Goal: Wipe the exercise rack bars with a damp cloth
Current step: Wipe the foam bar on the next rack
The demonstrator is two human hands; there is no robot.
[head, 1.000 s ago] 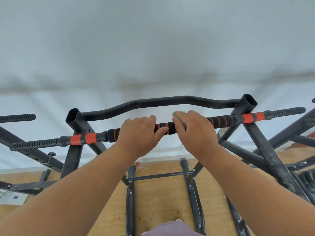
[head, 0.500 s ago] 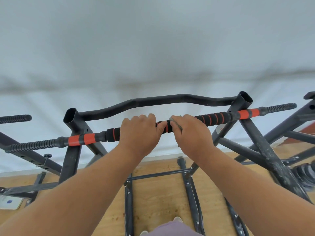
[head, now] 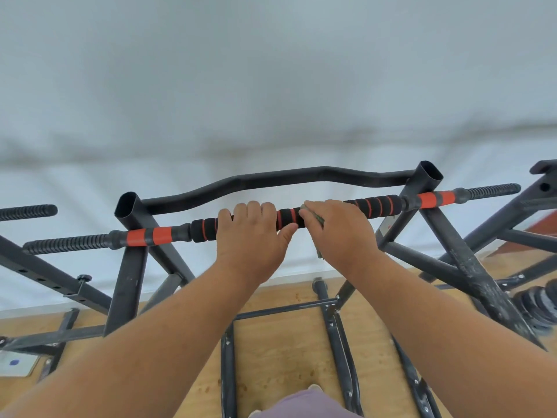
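Observation:
A black exercise rack fills the head view, with a padded black-and-red horizontal bar (head: 376,206) across its top and a curved black bar (head: 271,179) behind it. My left hand (head: 253,233) grips the padded bar near its middle, fingers curled over the top. Just to its right, my right hand (head: 337,233) is wrapped round the same bar with a greyish-green cloth (head: 316,218) under the palm. Only small edges of the cloth show above and below the hand.
Open-topped upright tubes (head: 129,206) (head: 429,173) stand at both ends of the bar. Ribbed bar ends (head: 66,244) (head: 491,190) stick out left and right. Slanted frame legs (head: 470,267) run down to the wooden floor (head: 280,351). Black weight plates (head: 539,309) lie at right. A white wall is behind.
My right hand with the cloth has slid left along the padded bar toward my left hand. The left hand has kept its grip. The camera shifted slightly.

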